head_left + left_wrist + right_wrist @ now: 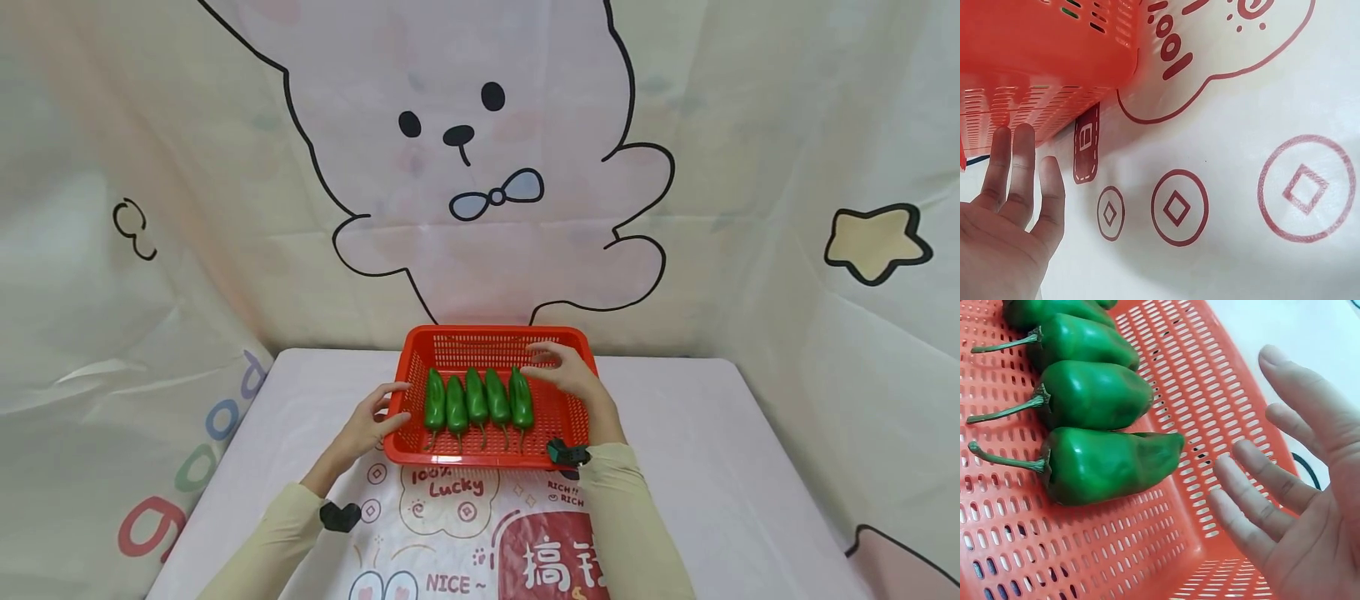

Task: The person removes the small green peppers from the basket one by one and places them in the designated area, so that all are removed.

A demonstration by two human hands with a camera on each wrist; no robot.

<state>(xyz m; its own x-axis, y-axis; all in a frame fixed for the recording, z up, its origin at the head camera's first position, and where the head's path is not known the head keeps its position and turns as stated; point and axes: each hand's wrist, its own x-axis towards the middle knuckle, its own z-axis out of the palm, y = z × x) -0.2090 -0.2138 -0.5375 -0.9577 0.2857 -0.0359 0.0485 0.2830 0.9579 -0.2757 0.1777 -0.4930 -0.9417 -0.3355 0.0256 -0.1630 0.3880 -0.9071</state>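
Several green chili peppers point(476, 398) lie side by side in a red plastic basket point(487, 459), their stems toward the near side. My left hand point(367, 425) is at the basket's left side, thumb near the rim. In the left wrist view its fingers point(1022, 156) reach up to the slotted outer wall, and whether they touch is hard to tell. Over the right part of the basket is my right hand point(567, 372), with nothing in it. The right wrist view has its spread fingers point(1266, 487) beside the tip of the rightmost pepper point(1110, 465), apart from it.
The basket stands on a white table point(675, 450) near its far edge, against a hanging cloth point(480, 258) printed with a cartoon bear. A printed mat point(450, 575) lies in front. Black bands point(341, 517) are on both wrists.
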